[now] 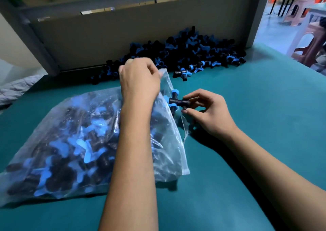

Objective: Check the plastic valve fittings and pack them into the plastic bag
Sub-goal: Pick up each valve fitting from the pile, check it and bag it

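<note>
On the green bench (247,107) our plastic bag (70,142) lies full of fittings. Our left hand (139,78) pinches its mouth up. Our right hand (206,110) pinches a valve fitting (176,101) there. Farther back sits the pile (185,54).

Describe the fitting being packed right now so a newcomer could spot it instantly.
Start at the clear plastic bag lying on the green table, then go to its open mouth, held up by the left hand. The fitting sits there, pinched in the right hand; unlike the piled or bagged ones, it alone is held.
</note>
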`<action>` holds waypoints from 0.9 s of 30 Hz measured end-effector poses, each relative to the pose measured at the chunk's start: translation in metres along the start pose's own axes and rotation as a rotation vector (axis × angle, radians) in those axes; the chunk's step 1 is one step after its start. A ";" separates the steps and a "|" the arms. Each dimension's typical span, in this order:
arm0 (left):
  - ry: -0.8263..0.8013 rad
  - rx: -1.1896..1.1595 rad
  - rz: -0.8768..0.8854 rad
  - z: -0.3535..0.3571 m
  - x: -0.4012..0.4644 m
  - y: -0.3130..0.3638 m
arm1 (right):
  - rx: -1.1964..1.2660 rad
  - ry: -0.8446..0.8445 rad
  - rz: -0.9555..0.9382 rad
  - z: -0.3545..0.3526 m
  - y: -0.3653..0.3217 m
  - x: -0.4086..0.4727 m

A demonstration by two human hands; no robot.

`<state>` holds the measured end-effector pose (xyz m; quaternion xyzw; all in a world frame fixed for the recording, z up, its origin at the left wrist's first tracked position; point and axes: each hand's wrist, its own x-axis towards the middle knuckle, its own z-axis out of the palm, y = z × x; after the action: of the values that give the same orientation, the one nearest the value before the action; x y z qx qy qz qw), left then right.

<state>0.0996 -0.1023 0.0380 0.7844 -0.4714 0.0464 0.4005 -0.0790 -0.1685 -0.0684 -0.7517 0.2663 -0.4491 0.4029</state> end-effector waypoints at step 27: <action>0.140 -0.350 -0.209 0.008 0.001 -0.003 | -0.712 -0.087 0.245 0.049 0.030 0.093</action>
<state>0.1003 -0.1073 0.0312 0.7422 -0.3595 -0.0236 0.5650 0.0058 -0.2375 -0.0638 -0.8257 0.4762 -0.2446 0.1779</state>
